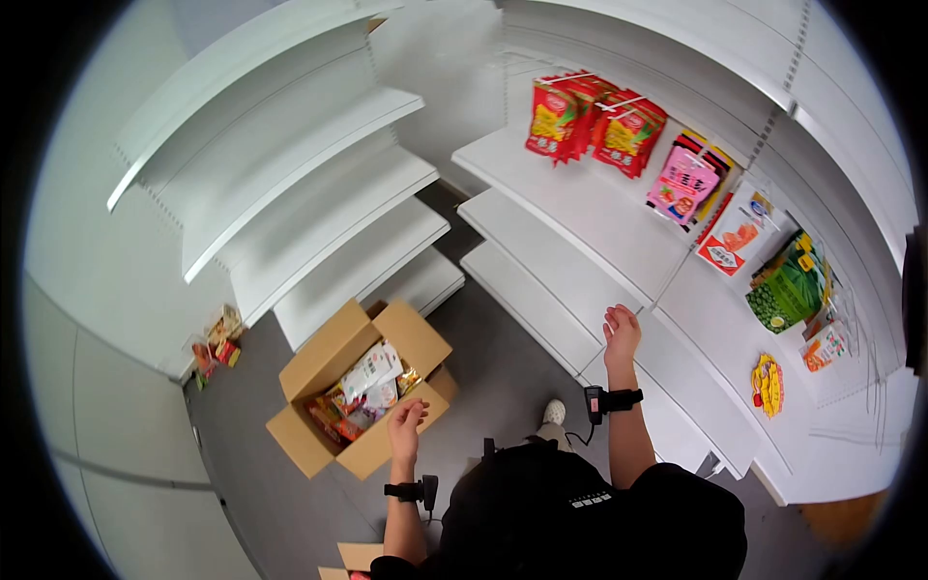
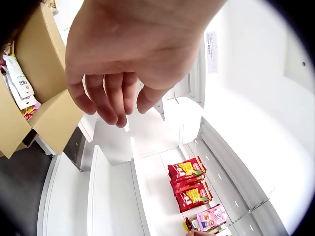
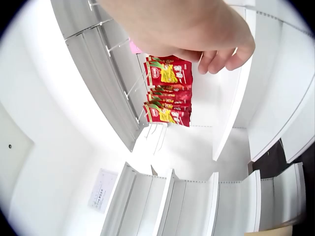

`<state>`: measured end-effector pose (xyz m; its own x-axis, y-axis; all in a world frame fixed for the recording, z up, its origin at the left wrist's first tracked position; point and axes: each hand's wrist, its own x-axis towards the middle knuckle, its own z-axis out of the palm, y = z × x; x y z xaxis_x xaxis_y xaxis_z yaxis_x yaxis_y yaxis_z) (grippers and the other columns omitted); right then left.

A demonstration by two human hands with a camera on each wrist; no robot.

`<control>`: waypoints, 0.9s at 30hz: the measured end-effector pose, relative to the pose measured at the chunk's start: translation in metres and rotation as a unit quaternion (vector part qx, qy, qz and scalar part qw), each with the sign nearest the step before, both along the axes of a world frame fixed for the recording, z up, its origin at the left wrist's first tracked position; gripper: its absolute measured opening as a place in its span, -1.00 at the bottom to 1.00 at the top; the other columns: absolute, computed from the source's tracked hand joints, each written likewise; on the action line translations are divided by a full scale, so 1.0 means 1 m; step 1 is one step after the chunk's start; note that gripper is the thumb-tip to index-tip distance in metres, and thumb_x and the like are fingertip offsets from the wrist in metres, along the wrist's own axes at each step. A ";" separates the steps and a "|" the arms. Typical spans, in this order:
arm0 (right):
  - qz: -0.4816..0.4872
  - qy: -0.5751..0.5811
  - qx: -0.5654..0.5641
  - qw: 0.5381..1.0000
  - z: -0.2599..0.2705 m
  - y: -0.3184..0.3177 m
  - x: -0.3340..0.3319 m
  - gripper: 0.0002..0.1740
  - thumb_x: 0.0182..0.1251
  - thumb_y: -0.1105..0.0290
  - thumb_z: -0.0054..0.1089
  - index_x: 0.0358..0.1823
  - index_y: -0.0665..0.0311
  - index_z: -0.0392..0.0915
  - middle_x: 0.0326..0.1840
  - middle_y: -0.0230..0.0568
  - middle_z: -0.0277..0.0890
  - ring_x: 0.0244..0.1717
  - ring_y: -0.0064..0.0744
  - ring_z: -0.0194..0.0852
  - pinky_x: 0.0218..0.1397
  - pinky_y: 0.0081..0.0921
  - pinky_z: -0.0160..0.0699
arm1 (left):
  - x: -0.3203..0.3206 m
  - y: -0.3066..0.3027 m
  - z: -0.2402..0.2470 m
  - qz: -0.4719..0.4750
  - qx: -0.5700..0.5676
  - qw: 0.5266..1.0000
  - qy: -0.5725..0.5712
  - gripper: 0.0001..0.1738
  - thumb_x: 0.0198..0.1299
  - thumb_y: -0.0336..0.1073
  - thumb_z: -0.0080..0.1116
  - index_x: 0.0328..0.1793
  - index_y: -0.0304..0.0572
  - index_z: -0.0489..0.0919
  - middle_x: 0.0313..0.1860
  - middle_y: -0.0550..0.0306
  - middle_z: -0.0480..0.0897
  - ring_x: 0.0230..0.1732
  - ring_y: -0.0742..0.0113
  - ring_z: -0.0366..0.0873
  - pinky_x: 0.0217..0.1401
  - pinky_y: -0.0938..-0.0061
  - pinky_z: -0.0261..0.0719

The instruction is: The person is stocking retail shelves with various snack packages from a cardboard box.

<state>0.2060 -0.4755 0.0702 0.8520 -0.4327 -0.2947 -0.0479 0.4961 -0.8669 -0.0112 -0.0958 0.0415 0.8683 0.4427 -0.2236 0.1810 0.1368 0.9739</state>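
My left hand (image 1: 408,425) hangs by the near flap of a cardboard box (image 1: 333,358) on the floor, its fingers loosely bent and holding nothing. Inside that box lie snack packets, with a white pouch (image 1: 367,371) on top. My right hand (image 1: 622,333) is raised in front of the right-hand shelf, palm up, with relaxed fingers around nothing. Red snack bags (image 1: 628,133) hang in two rows on hooks along that shelf's back. Beside them are a pink packet (image 1: 684,184), a white-and-red packet (image 1: 739,232) and a green bag (image 1: 788,290).
A yellow packet (image 1: 768,385) lies on the right shelf board, near an orange-and-white packet (image 1: 824,346) on a hook. Bare shelf boards (image 1: 338,208) stand at the left. Some packets (image 1: 220,338) sit on the floor by the wall. Another box (image 1: 360,555) shows at the bottom edge.
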 end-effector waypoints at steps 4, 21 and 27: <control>0.064 0.026 0.017 0.997 -0.007 0.034 -0.008 -0.72 0.22 0.32 0.11 -0.04 0.18 0.47 -0.13 -0.32 0.55 -0.07 -0.46 0.44 0.01 -0.45 0.34 | -0.032 0.011 -0.013 0.060 -0.018 0.998 0.005 -0.76 0.27 -0.25 0.11 -0.06 -0.24 0.60 -0.19 0.14 0.68 -0.25 0.44 0.57 -0.16 0.57 0.45; 0.305 0.150 0.145 0.929 -0.076 0.163 0.045 -0.69 0.21 0.31 0.18 -0.01 0.15 0.47 -0.09 -0.34 0.51 -0.05 -0.43 0.41 -0.01 -0.45 0.38 | -0.084 0.051 -0.031 0.256 -0.031 0.964 0.065 -0.74 0.26 -0.23 0.08 -0.04 -0.22 0.59 -0.20 0.13 0.68 -0.25 0.45 0.56 -0.15 0.56 0.45; 0.326 0.212 0.185 0.903 -0.104 0.235 0.052 -0.77 0.23 0.33 0.18 -0.07 0.11 0.49 -0.14 -0.37 0.53 -0.10 -0.45 0.44 -0.03 -0.44 0.40 | -0.085 0.093 -0.041 0.261 -0.031 0.952 0.155 -0.73 0.26 -0.23 0.07 -0.05 -0.24 0.58 -0.19 0.12 0.68 -0.22 0.43 0.57 -0.13 0.54 0.45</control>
<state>0.2578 -0.2406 -0.0336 0.6664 0.3136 -0.6764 -0.7228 0.4941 -0.4831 -0.0967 -0.0031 0.0010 0.4212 0.7740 -0.4728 0.3508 0.3417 0.8719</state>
